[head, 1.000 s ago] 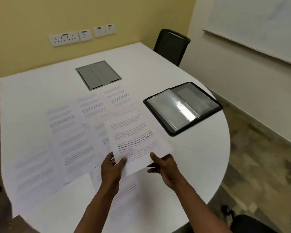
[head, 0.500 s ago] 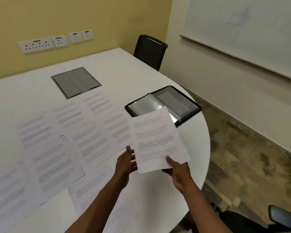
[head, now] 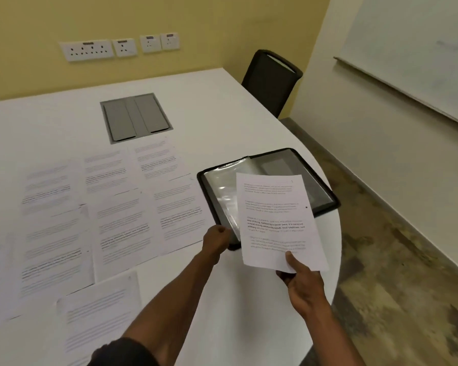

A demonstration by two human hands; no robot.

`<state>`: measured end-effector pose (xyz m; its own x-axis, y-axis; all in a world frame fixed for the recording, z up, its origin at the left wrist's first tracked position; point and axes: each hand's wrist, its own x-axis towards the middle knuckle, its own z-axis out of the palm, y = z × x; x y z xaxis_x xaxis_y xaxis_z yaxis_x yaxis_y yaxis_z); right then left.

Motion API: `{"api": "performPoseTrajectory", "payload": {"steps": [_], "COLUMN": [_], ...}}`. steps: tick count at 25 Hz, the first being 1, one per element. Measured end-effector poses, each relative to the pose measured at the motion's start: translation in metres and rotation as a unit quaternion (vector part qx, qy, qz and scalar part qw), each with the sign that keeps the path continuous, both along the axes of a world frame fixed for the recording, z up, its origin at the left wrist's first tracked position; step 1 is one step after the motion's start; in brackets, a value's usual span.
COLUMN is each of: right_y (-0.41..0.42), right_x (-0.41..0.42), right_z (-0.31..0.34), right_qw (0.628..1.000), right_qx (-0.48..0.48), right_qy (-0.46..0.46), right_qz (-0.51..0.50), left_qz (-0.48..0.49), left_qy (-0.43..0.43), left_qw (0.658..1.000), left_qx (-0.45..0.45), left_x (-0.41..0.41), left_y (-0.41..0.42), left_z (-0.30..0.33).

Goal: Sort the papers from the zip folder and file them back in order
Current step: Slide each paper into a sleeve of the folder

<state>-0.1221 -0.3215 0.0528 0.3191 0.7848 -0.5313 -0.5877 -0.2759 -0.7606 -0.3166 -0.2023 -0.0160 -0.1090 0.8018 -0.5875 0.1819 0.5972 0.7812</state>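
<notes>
A black zip folder [head: 325,196] lies open near the table's right rim, clear plastic sleeves [head: 220,191] showing inside. My right hand [head: 303,283] pinches the bottom edge of one printed sheet [head: 274,220] and holds it above the folder's near half. My left hand [head: 216,240] is at the folder's near left corner with its fingers curled over the edge. Several printed pages [head: 122,212] lie spread in rows over the white table [head: 222,107] to the left.
A grey cable hatch [head: 135,117] is set into the table beyond the pages. A black chair [head: 271,80] stands at the far right corner. Wall sockets [head: 119,47] line the yellow wall, and a whiteboard [head: 418,54] hangs at right. Bare floor lies past the table's curved edge.
My left hand let go of the sheet and moved to the folder's near corner. My right hand carried the sheet rightward until it hangs over the folder.
</notes>
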Motion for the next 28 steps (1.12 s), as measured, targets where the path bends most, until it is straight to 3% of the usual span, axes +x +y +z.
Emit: {"api": "performPoseTrajectory", "payload": {"steps": [4, 8, 13, 19, 22, 28], "right_y": [0.046, 0.072, 0.085, 0.105, 0.122, 0.143], "right_x": [0.034, 0.055, 0.078, 0.118, 0.153, 0.2], "right_z": [-0.01, -0.02, -0.033, -0.041, -0.038, -0.022], "right_qw": [0.999, 0.999, 0.999, 0.999, 0.999, 0.999], "right_qx": [-0.012, -0.017, -0.025, -0.014, -0.001, 0.015], "right_qy": [-0.007, -0.009, 0.011, -0.01, -0.029, -0.026], "right_qz": [0.033, 0.046, 0.034, 0.038, 0.029, -0.019], "left_qz": [-0.017, 0.015, 0.112, 0.19, 0.25, 0.222], "left_qy": [0.055, 0.195, 0.205, 0.11, -0.019, -0.173], "left_qw": [0.998, 0.98, 0.969, 0.973, 0.965, 0.96], "left_qx": [0.001, -0.022, -0.077, -0.068, -0.072, 0.004], "left_x": [0.048, 0.083, 0.121, 0.123, 0.118, 0.126], "left_y": [0.037, 0.058, 0.075, 0.078, 0.083, 0.104], "left_z": [-0.028, -0.035, -0.031, -0.06, -0.061, -0.024]}}
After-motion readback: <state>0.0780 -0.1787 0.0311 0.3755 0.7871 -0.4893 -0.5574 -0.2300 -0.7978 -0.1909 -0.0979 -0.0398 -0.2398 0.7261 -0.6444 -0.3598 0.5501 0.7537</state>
